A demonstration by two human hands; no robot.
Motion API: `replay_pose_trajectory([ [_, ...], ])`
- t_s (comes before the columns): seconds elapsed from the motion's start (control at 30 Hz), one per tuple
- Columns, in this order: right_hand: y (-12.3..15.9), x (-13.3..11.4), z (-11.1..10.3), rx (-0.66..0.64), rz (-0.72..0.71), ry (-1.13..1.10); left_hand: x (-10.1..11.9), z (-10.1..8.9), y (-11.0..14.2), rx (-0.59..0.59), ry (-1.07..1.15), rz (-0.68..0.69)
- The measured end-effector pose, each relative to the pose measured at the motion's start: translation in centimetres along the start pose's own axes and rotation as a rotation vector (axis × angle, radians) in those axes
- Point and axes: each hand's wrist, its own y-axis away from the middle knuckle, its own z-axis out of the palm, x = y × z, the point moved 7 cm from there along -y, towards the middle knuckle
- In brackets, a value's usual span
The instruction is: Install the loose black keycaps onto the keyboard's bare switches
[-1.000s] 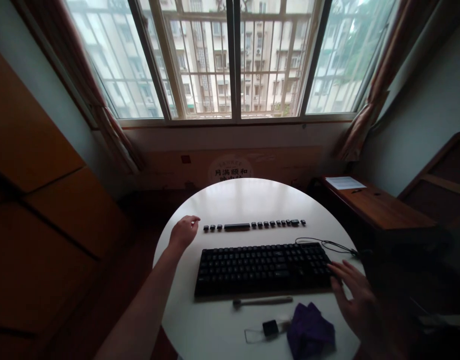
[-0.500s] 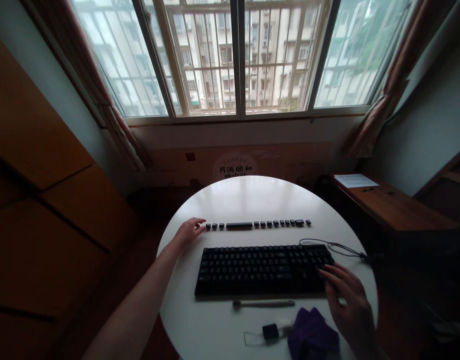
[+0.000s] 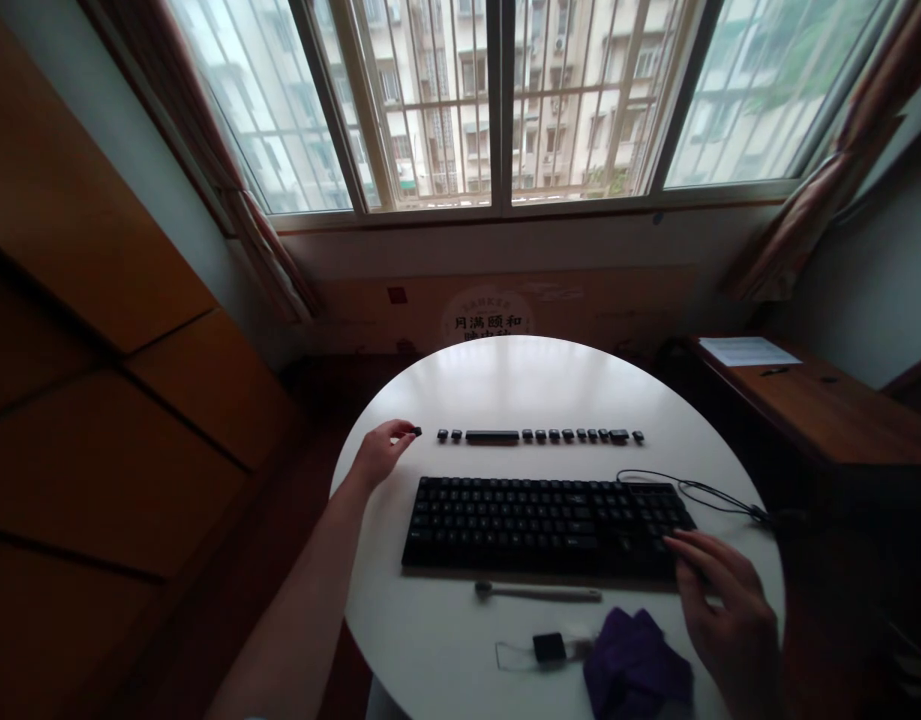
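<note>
Pinched between the thumb and fingers of my left hand is a small black keycap, at the left end of a row of loose keycaps. The row has a long spacebar keycap among several small ones. Below it lies a black keyboard, whose bottom row of keys appears to be bare. My right hand is at the keyboard's lower right corner, its fingers stretched over the edge and the thumb apart from them. I see nothing held in it.
A grey-handled brush lies in front of the keyboard. Nearer are a wire tool with a black block and a purple cloth. The keyboard's cable loops at the right of the round white table. A wooden desk stands at the right.
My left hand has closed on the leftmost keycap and drawn it slightly away from the row. The right hand stays at the keyboard's corner. The whole view has shifted a little.
</note>
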Motion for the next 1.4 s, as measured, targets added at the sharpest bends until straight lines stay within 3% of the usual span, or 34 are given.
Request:
replay_pose_trajectory([
  [0.1, -0.1, 0.0, -0.1, -0.019, 0.001, -0.006, 1.5, -2.0, 4.3, 0.053, 0.064, -0.017],
  [0.2, -0.3, -0.1, -0.1, -0.043, 0.007, 0.012, 3.2, -2.9, 9.1, 0.017, 0.126, -0.013],
  [0.33, -0.5, -0.2, -0.1, -0.075, 0.023, 0.013, 4.0, -2.5, 14.6, -0.091, 0.103, -0.015],
  [0.47, -0.4, -0.2, -0.2, -0.087, 0.04, -0.004, 3.4, -1.6, 17.7, -0.139, 0.068, -0.036],
  [0.67, -0.1, 0.4, -0.3, -0.089, 0.093, -0.007, 4.2, -1.0, 17.8, -0.143, 0.017, -0.002],
  [0.87, -0.3, -0.1, -0.3, -0.077, 0.042, 0.0, 4.9, -0.3, 17.1, -0.175, -0.007, 0.029],
  [1.17, -0.1, 0.1, -0.4, -0.063, 0.07, 0.015, 5.6, -0.2, 17.0, -0.151, -0.234, 0.154],
  [1.4, -0.3, 0.0, -0.5, -0.06, 0.058, -0.009, 5.8, 0.0, 17.0, -0.109, -0.251, 0.191],
])
